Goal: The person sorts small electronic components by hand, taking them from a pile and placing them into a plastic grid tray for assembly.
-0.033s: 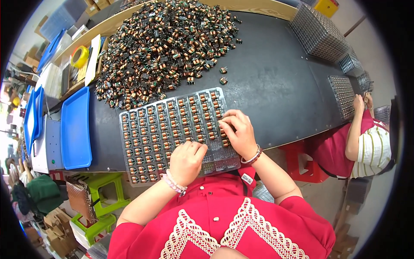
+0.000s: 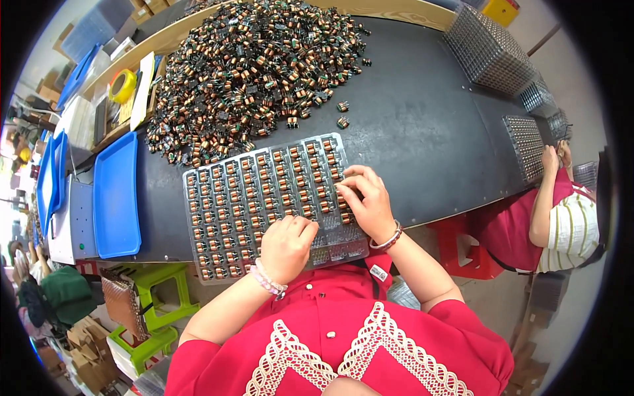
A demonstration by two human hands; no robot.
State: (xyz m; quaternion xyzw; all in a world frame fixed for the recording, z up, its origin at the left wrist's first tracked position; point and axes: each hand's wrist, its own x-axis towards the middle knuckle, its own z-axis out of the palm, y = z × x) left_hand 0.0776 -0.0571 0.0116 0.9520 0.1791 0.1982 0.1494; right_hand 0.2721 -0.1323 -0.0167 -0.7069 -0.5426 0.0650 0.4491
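A clear plastic tray (image 2: pixel 317 140) lies slightly askew at the table's near edge, its pockets mostly filled with rows of small copper-wound coils (image 2: pixel 231 183). Over the tray's lower middle rests my left hand (image 2: pixel 288 246), fingers curled inward; whatever they hold is hidden. My right hand (image 2: pixel 370 206) reaches over the tray's right edge, with thumb and forefinger bent together beside the rightmost column of coils. No part can be made out between those fingertips. Bare pockets (image 2: pixel 338 251) show between the hands at the lower right of the tray.
A large heap of loose coils (image 2: pixel 251 79) covers the table beyond the tray. Blue trays (image 2: pixel 117 198) and yellow tape (image 2: pixel 123 86) are at left. Stacked clear trays (image 2: pixel 489 53) stand far right, near a co-worker's hands (image 2: pixel 553 157) and another filled tray (image 2: pixel 524 146).
My right hand has shifted very slightly away from me along the tray's right edge. My left hand and the tray look the same.
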